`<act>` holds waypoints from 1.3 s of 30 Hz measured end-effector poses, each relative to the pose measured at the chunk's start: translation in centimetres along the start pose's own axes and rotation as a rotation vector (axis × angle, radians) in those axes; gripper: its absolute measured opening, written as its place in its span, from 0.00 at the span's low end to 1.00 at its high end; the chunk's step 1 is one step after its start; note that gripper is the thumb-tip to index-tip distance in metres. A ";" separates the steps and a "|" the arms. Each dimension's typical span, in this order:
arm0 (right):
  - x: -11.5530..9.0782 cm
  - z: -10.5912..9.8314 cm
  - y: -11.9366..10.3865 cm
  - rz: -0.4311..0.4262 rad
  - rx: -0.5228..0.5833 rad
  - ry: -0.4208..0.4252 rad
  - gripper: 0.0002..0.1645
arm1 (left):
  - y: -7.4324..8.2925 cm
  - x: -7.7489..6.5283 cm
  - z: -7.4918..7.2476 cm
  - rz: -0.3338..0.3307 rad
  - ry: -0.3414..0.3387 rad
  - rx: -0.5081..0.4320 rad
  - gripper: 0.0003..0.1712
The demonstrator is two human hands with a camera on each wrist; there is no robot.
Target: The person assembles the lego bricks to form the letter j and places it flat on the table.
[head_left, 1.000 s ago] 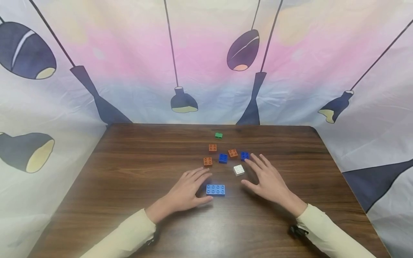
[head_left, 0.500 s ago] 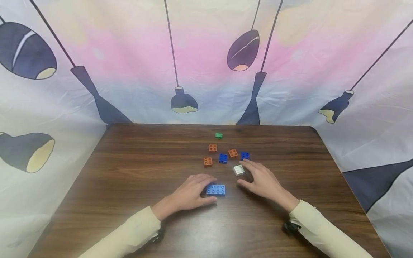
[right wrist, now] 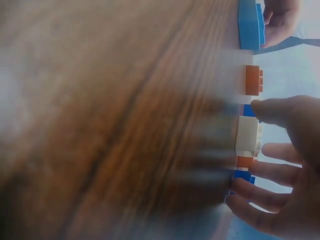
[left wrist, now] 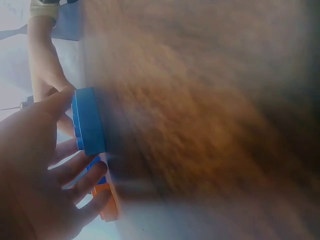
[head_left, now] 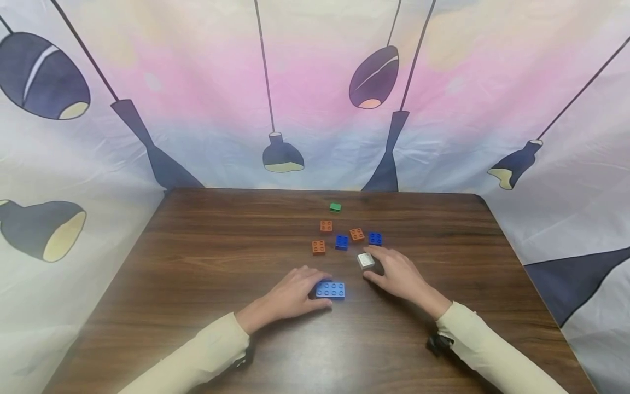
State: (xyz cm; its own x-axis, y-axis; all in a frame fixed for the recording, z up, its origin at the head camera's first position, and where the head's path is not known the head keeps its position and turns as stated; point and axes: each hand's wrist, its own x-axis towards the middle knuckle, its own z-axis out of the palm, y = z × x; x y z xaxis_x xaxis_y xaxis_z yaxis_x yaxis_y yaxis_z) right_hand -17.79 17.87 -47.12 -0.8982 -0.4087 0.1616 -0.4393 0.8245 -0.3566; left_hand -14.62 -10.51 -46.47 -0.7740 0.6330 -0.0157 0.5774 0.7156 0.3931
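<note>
A long light blue building brick point(head_left: 331, 290) with two rows of studs lies at the near middle of the table. My left hand point(head_left: 290, 298) is spread around its left end, thumb at the near side and fingers at the far side; the left wrist view shows the brick point(left wrist: 91, 120) between loosely bent fingers. Farther right, a small white building brick point(head_left: 366, 260) sits within the spread of my right hand point(head_left: 400, 275). Its thumb is on the near side and its fingertips reach the far edge. The right wrist view has the thumb point(right wrist: 272, 110) beside the white brick.
Behind the hands lie three orange bricks, one of them point(head_left: 318, 247) nearest the left hand, and two dark blue bricks, one point(head_left: 375, 238) just beyond the right fingertips. A green brick point(head_left: 335, 208) is farthest back on the wooden table point(head_left: 221, 230). A printed curtain point(head_left: 325, 153) hangs behind.
My left hand has moved right and nearer, so its fingers and thumb flank the light blue brick. The right hand has shifted left, from beside the dark blue brick to around the white one.
</note>
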 end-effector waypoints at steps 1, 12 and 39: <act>0.1 0.0 0.0 0.003 0.000 0.001 0.36 | 0.0 0.1 0.0 0.000 0.000 0.001 0.35; 0.7 0.1 0.2 0.013 -0.017 -0.002 0.29 | -0.1 0.8 0.2 0.049 0.046 0.062 0.26; 0.8 -0.1 0.2 0.039 -0.010 0.017 0.23 | -0.9 3.2 0.1 0.021 0.080 -0.010 0.26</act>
State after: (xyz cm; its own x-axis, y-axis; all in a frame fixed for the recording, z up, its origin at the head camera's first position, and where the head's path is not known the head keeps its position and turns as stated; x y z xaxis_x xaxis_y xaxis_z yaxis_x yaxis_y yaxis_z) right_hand -18.58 17.77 -47.02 -0.9148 -0.3696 0.1632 -0.4039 0.8435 -0.3539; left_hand -17.61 -9.07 -46.97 -0.7800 0.6223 0.0664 0.5918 0.6990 0.4013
